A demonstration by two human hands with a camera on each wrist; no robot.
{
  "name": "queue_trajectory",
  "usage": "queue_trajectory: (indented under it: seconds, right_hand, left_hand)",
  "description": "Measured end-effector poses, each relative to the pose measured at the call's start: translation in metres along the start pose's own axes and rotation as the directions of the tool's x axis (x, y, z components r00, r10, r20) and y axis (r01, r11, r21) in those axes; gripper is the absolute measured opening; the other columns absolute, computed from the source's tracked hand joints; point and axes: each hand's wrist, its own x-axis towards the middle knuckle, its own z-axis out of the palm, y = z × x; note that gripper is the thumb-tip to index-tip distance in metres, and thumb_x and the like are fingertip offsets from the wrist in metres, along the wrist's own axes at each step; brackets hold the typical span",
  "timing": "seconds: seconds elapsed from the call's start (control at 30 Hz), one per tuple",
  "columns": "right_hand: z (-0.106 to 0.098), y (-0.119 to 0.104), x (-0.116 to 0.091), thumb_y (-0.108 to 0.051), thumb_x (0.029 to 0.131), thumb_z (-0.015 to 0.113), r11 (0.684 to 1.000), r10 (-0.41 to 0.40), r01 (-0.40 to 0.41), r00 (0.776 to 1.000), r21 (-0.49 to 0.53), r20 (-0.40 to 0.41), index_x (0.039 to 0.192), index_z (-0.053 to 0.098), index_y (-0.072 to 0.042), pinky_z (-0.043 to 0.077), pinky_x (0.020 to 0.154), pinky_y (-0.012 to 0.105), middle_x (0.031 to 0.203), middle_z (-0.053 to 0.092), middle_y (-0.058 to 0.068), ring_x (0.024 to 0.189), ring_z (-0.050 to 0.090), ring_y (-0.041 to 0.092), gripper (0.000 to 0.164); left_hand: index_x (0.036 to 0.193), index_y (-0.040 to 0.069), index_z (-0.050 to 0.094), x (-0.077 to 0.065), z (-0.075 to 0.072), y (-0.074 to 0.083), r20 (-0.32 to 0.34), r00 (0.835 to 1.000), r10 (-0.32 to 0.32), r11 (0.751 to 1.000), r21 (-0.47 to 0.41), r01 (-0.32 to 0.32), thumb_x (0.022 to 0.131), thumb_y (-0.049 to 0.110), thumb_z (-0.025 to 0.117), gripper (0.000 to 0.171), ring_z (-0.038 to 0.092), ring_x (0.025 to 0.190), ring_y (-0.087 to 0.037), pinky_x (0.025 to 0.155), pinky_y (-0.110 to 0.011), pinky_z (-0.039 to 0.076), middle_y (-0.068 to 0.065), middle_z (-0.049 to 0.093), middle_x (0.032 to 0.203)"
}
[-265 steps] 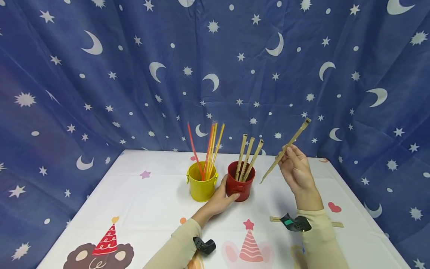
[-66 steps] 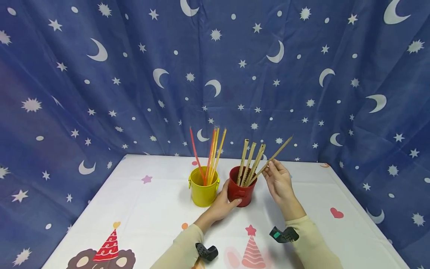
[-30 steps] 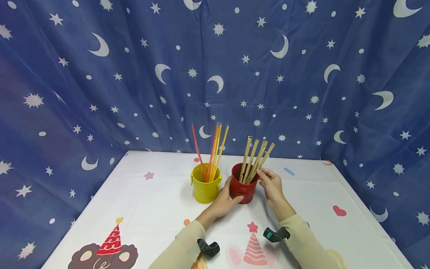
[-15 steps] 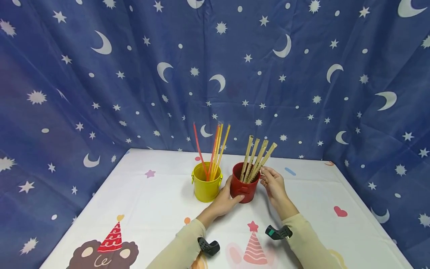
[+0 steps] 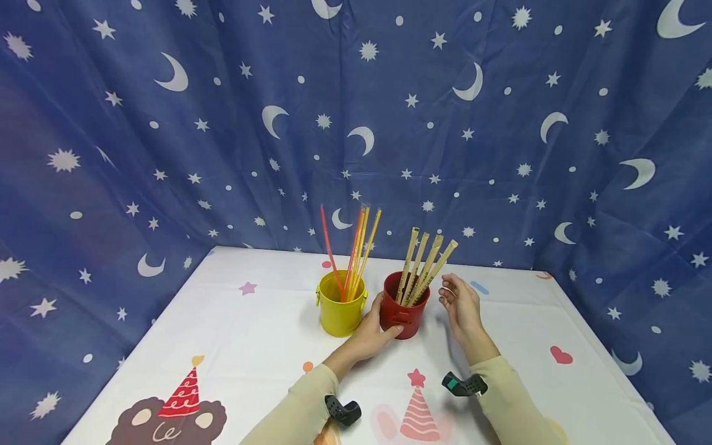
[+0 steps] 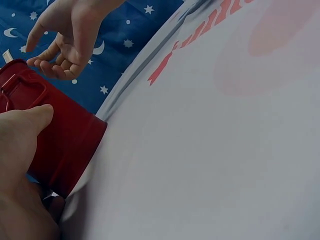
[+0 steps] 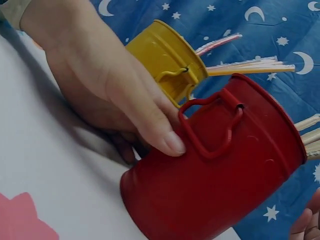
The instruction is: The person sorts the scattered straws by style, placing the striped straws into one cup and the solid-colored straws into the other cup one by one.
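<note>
My left hand grips a red metal bucket by its lower left side, thumb across the front. In the right wrist view, that thumb lies just below the wire handle. Several tan paper-wrapped sticks stand in the bucket, fanned out and leaning right, their lower ends hidden. Just right of the rim, my right hand is raised with loosely bent fingers and nothing in them. The left wrist view shows this right hand apart from the bucket.
Close by on the left stands a yellow bucket holding several clear-wrapped red and orange straws. Both buckets are on a white printed tablecloth. A blue curtain with moons and stars hangs behind the table.
Earlier, my right hand held one tan stick while another lay on the table; both spots now lack them, and more sticks stand in the red bucket. The right hand has let go and drawn right.
</note>
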Motion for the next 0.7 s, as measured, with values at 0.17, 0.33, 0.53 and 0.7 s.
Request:
queue_trajectory:
  seconds: [0.17,0.33,0.53,0.7]
  right_hand:
    - [-0.005,-0.004,0.000,-0.027,0.108,0.045,1.000,-0.008,0.008,0.999,0.006,-0.049,0.085,0.069,-0.017,0.046,0.067,0.018,0.081,0.058,-0.007,0.070,0.055,0.006,0.035]
    - [-0.013,-0.009,0.001,-0.031,0.110,0.040,1.000,-0.004,0.004,0.996,0.001,-0.086,0.086,0.068,-0.017,0.046,0.068,0.017,0.084,0.056,-0.006,0.071,0.054,0.006,0.039]
    - [-0.017,-0.012,0.002,-0.035,0.111,0.034,0.999,-0.029,0.032,0.992,0.025,-0.121,0.086,0.065,-0.018,0.045,0.069,0.018,0.084,0.054,-0.006,0.073,0.052,0.006,0.044]
    - [-0.015,-0.010,0.004,-0.035,0.111,0.033,0.999,-0.016,0.020,0.993,0.034,-0.121,0.086,0.064,-0.017,0.045,0.070,0.019,0.085,0.053,-0.006,0.073,0.052,0.006,0.044]
  left_hand:
    - [0.163,0.011,0.007,0.000,0.001,-0.002,0.014,1.000,0.000,1.000,0.008,-0.001,0.096,0.035,0.065,0.092,0.028,0.154,-0.033,0.126,-0.058,0.025,-0.014,0.026,0.167]
    - [0.163,0.007,0.005,-0.001,0.003,0.001,0.038,0.999,-0.023,0.998,0.064,0.021,0.097,0.040,0.063,0.094,0.025,0.156,-0.032,0.126,-0.056,0.025,-0.014,0.021,0.169]
    - [0.161,-0.003,0.007,-0.009,0.002,0.006,0.060,0.997,-0.040,0.981,0.191,0.028,0.097,0.043,0.062,0.096,0.022,0.157,-0.035,0.127,-0.054,0.024,-0.020,0.018,0.169]
    - [0.162,0.003,0.008,-0.022,-0.011,0.006,0.091,0.993,-0.070,0.974,0.220,0.049,0.097,0.045,0.061,0.094,0.020,0.158,-0.032,0.128,-0.053,0.022,-0.015,0.016,0.170]
